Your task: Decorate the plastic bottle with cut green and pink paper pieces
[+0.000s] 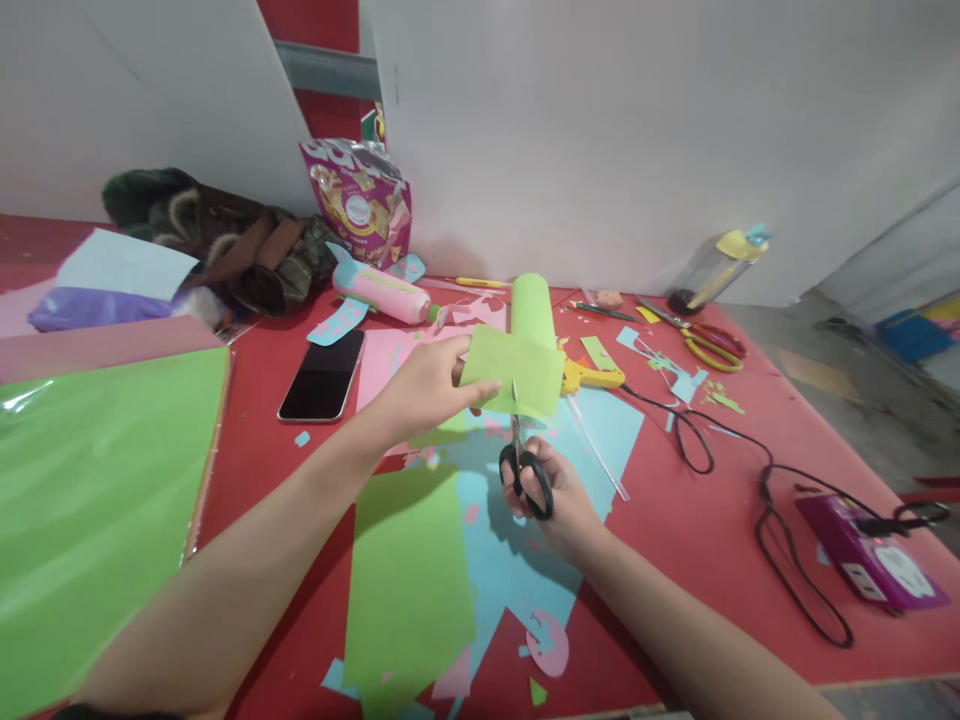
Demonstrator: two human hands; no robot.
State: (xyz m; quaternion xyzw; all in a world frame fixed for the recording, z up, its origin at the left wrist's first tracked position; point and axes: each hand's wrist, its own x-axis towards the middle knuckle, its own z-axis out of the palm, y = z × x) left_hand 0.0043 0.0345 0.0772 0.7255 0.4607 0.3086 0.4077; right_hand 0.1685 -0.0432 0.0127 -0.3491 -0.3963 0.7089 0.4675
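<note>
A small sheet of light green paper [517, 365] is pinched at its left edge by my left hand [435, 385], held up above the table. My right hand [551, 490] has its fingers through the black handles of a pair of scissors [525, 465]. The blades point away from me and meet the paper's near edge, one blade showing on top of the sheet. Just behind the paper stands a green paper-covered cylinder [532, 305]. Below my hands lie a larger green sheet [409, 580] and a blue sheet [487, 520] strewn with scraps.
A yellow glue gun [592, 376] with a black cord lies right of the paper, its cord reaching a purple power strip [870, 550]. Left are a phone [322, 376] and a pink bottle-shaped craft [382, 292]. Red-handled scissors [712, 345] and a clear bottle [716, 270] lie back right.
</note>
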